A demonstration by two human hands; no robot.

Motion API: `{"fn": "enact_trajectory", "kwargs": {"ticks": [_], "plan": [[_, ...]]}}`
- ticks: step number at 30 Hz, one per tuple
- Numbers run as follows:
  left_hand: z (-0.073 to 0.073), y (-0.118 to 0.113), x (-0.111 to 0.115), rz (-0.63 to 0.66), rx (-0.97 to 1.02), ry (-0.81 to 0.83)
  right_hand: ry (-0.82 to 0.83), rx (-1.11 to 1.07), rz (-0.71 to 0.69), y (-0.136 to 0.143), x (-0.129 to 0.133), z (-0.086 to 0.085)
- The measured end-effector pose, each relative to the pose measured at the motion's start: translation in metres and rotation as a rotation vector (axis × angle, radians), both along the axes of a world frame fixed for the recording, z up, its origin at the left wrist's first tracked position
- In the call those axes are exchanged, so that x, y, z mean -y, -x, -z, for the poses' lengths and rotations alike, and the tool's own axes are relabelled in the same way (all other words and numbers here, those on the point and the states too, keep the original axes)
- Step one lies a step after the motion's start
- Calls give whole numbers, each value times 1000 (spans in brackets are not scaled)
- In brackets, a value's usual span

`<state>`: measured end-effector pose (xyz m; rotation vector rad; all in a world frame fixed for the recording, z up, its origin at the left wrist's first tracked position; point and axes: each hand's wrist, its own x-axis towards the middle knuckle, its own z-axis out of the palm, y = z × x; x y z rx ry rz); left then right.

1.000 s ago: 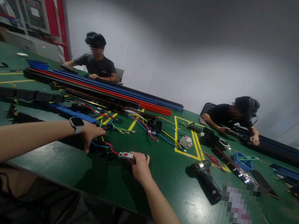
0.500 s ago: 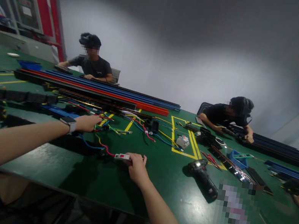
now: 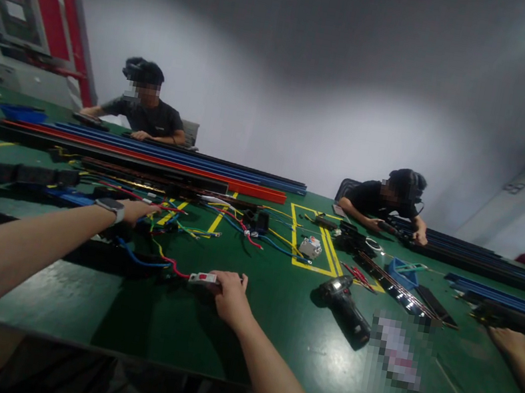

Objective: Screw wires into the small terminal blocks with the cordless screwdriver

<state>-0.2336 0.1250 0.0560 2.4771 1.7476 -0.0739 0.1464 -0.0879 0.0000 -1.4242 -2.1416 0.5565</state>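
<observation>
My right hand (image 3: 231, 296) is closed around one end of a small white circuit breaker (image 3: 201, 278) with a red switch. The breaker lies low over the green table, and a red wire (image 3: 176, 268) runs from its left end. Stretched out to the left, my left hand (image 3: 139, 210) is over a bundle of coloured wires (image 3: 163, 225) beside a long dark rail. Its fingertips are small and partly hidden among the wires, so their grip does not show. A blue wire (image 3: 140, 257) curves below that hand.
A black power drill (image 3: 344, 311) lies to the right, near a white breaker block (image 3: 310, 248) and several red wires (image 3: 360, 276). Long red and blue rails (image 3: 187, 164) stretch across the back. Two people work opposite; another person's hand (image 3: 514, 342) is at the right edge.
The view has turned slightly right, so things appear farther left. My right hand still holds the breaker in about the same place; my left hand stays by the wires with little movement.
</observation>
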Motion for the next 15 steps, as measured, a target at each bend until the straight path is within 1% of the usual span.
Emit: {"fn": "enact_trajectory", "kwargs": {"ticks": [3, 6, 10, 12, 15], "plan": [[-4, 7, -7, 72, -119, 30, 2, -14, 14, 0, 1, -3], [-14, 8, -11, 101, -119, -4, 23, -13, 17, 0, 1, -5], [-36, 6, -13, 90, -152, -51, 22, -15, 7, 0, 0, -4], [-46, 6, -14, 52, -195, -93, 17, -21, 6, -1, -2, -1], [-56, 6, -16, 11, -224, -156, 11, -31, 4, -1, -3, 3]]}}
